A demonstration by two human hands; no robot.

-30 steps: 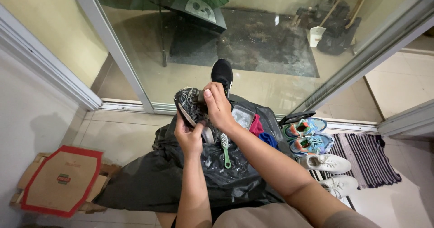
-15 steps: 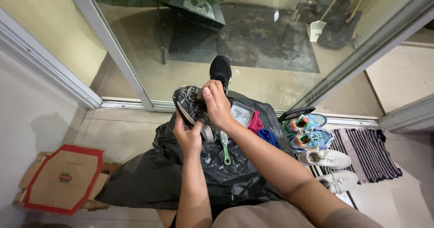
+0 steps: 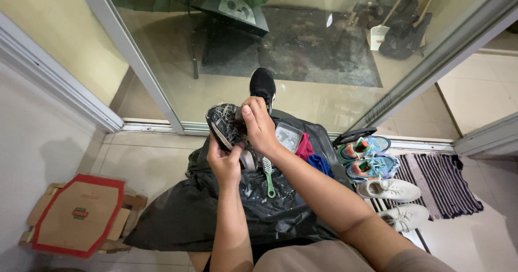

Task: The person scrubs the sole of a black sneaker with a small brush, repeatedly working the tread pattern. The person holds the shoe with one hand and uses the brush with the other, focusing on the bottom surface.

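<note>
Both hands grip a dark patterned shoe [image 3: 224,125] held sole-up above a black plastic sheet [image 3: 216,207] on the floor: the left hand [image 3: 225,164] clasps it from below, the right hand [image 3: 258,125] closes over its top. A green brush [image 3: 268,174] lies on the sheet, just below the hands, and pairs of sneakers [image 3: 372,158] sit to the right.
</note>
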